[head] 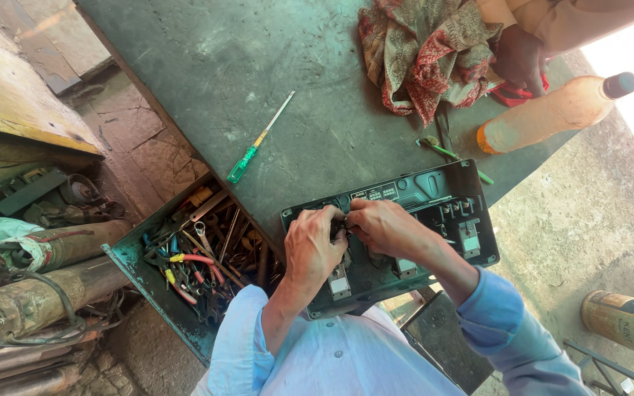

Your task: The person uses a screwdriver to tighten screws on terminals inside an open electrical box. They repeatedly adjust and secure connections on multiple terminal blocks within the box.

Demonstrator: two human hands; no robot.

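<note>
Head view: at lower centre of the frame the person's left hand [311, 246] and right hand [381, 226] meet over a dark green, box-shaped plastic casing with metal terminals [434, 202], which lies at the near edge of a worn green metal worktable [207, 66]. Both hands are curled nearly closed, fingertips pinching a small dark part [339, 227] between them just above the casing's left half; what the part is cannot be told.

The step in hand looks like seating or freeing that small part. The next move would call for a steady pinch and fine alignment.

Left of centre lies a green-handled screwdriver [257, 143]; at lower left sits an open green drawer of pliers and spanners [192, 257]. At upper right another person's hand [516, 59] rests by a patterned red cloth [423, 48].
</note>
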